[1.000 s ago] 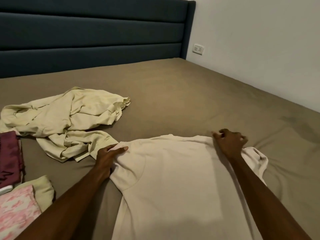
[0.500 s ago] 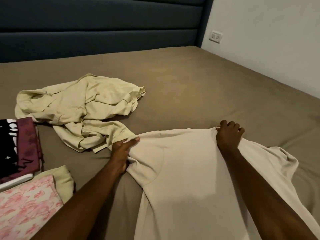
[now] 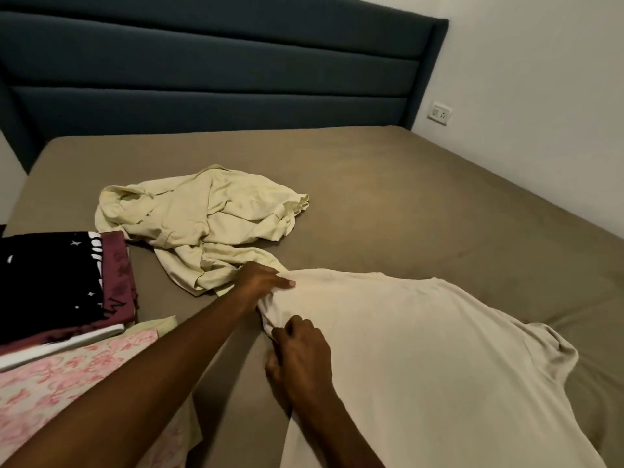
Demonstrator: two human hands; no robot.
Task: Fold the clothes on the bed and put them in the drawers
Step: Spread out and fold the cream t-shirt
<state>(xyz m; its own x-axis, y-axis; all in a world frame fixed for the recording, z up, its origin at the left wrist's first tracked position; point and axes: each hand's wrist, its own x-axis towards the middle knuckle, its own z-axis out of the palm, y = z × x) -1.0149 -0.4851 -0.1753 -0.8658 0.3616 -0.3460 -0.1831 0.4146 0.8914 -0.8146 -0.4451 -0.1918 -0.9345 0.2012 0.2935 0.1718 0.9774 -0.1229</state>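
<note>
We find both the left hand [image 3: 266, 282] and right hand [image 3: 300, 346] gripping the cream shirt's [image 3: 422, 349] sleeve, mid-fold; next, we judge, it turns inward.

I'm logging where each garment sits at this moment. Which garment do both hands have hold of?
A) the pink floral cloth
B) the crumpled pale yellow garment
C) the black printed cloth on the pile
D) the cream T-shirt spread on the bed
D: the left hand and the right hand both grip the left sleeve area of the cream T-shirt, while the crumpled pale yellow garment lies beyond them, held by neither hand.
</note>
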